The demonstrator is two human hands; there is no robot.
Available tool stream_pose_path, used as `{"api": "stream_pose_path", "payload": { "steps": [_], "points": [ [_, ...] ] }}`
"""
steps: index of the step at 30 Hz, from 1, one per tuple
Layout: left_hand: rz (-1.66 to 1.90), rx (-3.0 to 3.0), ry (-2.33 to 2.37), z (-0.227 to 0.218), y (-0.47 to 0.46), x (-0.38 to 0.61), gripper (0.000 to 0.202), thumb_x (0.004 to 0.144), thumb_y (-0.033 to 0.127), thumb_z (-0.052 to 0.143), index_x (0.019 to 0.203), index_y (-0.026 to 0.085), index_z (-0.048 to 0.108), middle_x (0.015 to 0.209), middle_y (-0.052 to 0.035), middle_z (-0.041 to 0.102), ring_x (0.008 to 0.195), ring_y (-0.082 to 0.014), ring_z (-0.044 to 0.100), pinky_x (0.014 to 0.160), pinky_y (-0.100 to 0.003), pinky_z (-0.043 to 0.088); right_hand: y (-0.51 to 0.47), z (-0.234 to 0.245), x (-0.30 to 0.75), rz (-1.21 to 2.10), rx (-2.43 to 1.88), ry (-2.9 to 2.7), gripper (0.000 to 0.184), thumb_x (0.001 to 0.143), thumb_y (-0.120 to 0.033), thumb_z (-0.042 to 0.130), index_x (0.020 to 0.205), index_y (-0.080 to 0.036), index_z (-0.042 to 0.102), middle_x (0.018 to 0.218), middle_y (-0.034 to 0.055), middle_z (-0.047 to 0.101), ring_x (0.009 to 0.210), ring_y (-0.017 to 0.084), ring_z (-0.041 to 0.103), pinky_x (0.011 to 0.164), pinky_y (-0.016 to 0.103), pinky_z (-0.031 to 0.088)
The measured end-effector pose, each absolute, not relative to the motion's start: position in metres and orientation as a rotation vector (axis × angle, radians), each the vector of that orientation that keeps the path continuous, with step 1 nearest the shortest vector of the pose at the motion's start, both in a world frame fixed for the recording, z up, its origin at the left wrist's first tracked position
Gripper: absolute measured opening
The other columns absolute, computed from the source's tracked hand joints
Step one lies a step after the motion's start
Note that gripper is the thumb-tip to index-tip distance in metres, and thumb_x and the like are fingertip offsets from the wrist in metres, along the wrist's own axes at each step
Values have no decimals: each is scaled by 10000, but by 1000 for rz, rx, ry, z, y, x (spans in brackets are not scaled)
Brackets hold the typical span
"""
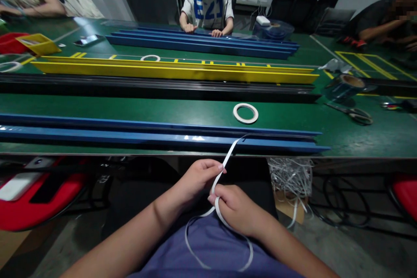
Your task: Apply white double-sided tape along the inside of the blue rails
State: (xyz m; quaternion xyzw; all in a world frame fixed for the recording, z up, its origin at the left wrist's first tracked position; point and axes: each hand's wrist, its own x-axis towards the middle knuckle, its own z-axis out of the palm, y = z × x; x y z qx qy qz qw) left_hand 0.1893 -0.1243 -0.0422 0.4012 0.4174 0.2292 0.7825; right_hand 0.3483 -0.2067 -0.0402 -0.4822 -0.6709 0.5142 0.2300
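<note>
Both my hands are below the table's front edge, over my lap. My left hand [199, 178] pinches a long white strip [228, 156] that runs up to the near blue rail [156, 139] on the green table [182, 110]. My right hand [236, 208] is closed on the same strip lower down, and the loose end loops across my purple shirt. A small white tape roll [245, 113] lies on the table just beyond the blue rail.
A black rail [156, 89], a yellow rail [169, 71] and more blue rails [202, 43] lie across the table. Scissors [353, 114] and a large tape roll [343, 87] sit at right. A pile of peeled strips [289, 178] hangs under the table. Other people sit across and at the sides.
</note>
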Motion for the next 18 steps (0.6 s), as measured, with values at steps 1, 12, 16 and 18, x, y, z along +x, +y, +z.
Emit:
{"api": "stream_pose_path", "payload": {
  "steps": [1,12,16,18],
  "points": [
    [489,843,896,-41,-125,191,542,724,611,878,866,106,738,615,21,505,530,-74,392,523,-219,235,-208,-41,350,1417,-1332,-1829,303,1071,-316,513,808,-164,497,790,-9,551,708,103,447,669,254,277],
    [449,958,818,-42,-133,196,460,781,548,876,841,109,751,676,-16,601,597,-93,483,583,-218,351,-214,-49,391,1288,-1427,-1112,498,1007,-650,603,1070,-159,653,733,-6,482,649,117,423,602,234,337],
    [323,1049,742,-50,-139,202,468,798,558,864,849,106,754,723,-44,638,652,-116,532,637,-239,393,-209,-47,399,1306,-1410,-924,654,958,-791,609,1095,-152,626,655,-44,390,559,100,337,523,229,271],
    [271,1074,712,-52,-141,206,476,795,566,859,851,106,750,711,-46,641,654,-122,540,644,-244,395,-207,-45,399,1341,-1385,-865,669,929,-803,642,1074,-151,620,637,-57,358,541,90,298,504,222,237]
  ]
}}
